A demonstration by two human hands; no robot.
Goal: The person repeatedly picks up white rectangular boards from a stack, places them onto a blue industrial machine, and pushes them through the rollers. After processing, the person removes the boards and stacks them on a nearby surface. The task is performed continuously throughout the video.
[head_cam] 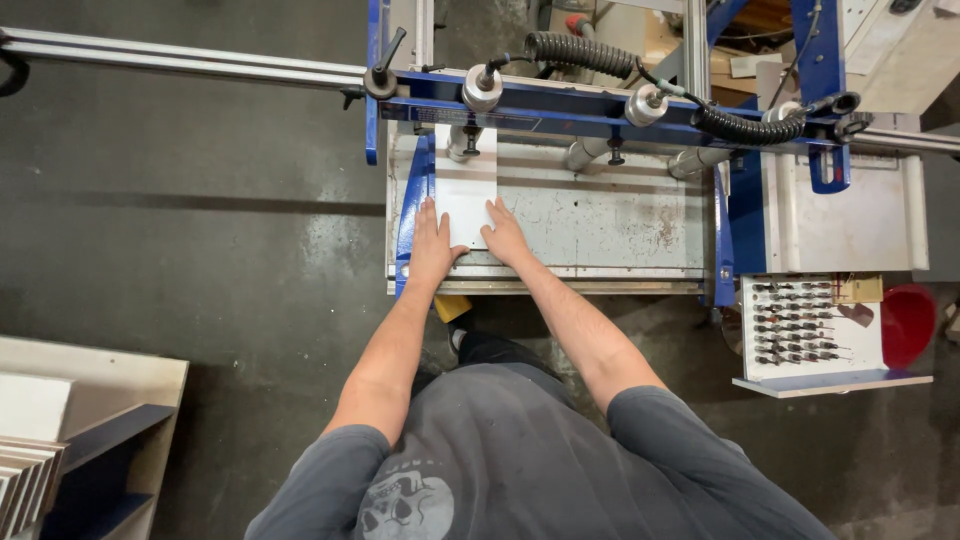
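A white rectangular panel (466, 185) lies flat at the left end of the grey machine table (600, 215), its long sides running away from the person. Its far end reaches under the blue clamp beam (560, 100). Its near corners are hidden, each under a flat-pressed hand.

left hand (431, 243) flat on white panel (466, 185) | right hand (505, 235) flat on panel | machine table (600, 215) beneath
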